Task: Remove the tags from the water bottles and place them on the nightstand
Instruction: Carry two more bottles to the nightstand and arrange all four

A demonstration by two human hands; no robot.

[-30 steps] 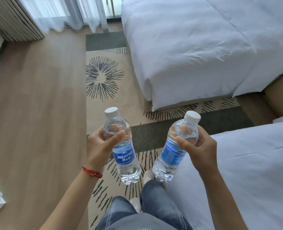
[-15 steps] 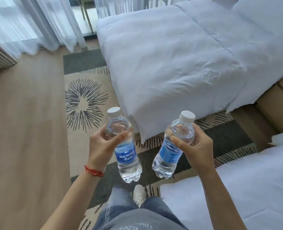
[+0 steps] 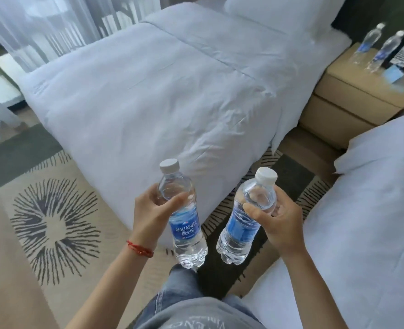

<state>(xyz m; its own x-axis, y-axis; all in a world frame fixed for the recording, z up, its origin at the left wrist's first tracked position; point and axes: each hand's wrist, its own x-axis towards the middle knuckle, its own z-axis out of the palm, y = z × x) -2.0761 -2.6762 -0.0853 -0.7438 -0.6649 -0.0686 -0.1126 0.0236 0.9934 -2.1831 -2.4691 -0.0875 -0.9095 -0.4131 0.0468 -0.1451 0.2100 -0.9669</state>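
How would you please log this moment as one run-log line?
left hand: grips left bottle | right hand: grips right bottle | nightstand: ahead, two bottles there

— What's the room like on my feed?
— I see a white-duveted bed (image 3: pixel 172 91) ahead, a second bed (image 3: pixel 374 222) at right.
— Floor?
— Wood, with a beige starburst-patterned rug (image 3: pixel 54 222). Sheer curtains (image 3: pixel 42 27) glow with daylight.

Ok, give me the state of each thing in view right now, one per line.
Left hand: fingers closed on the left bottle.
Right hand: fingers closed on the right bottle.
Left bottle: capped, full, label on, roughly upright.
Right bottle: capped, full, label on, tilted.
Nightstand: drawers shut.
Two nightstand bottles: upright, capped.
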